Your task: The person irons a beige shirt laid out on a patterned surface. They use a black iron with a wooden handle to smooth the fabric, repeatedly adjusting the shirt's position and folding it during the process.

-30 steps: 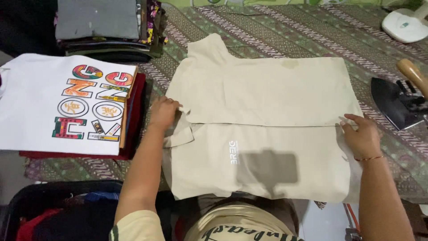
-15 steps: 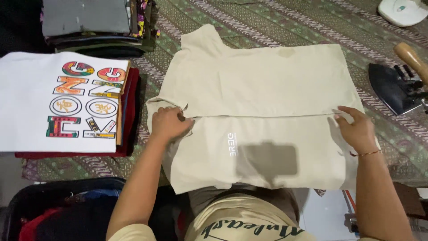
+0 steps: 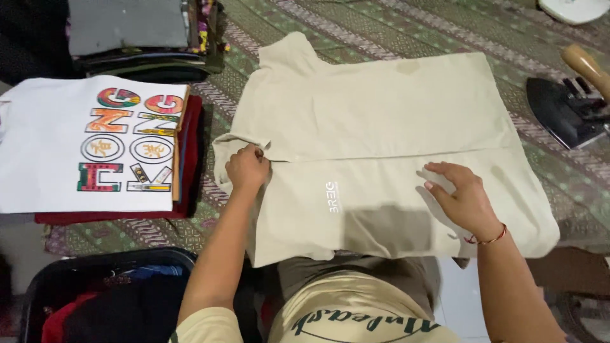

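Head view: a beige T-shirt [image 3: 381, 133] is spread on a patterned cloth [image 3: 381, 25]. Its left fold edge is pinched by the curled left hand [image 3: 246, 168]; the open right hand [image 3: 459, 195] is laid flat on it. A white printed shirt [image 3: 82, 143] is stacked at left, an iron [image 3: 565, 108] set at right.

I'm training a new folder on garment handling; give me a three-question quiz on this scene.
1. True or false: the left hand rests at the beige shirt's folded edge.
2. What lies right of the shirt? A) iron B) scissors C) basket
3. What tops the stack at left?

Key: 1 true; 2 A; 3 a white shirt with coloured lettering.
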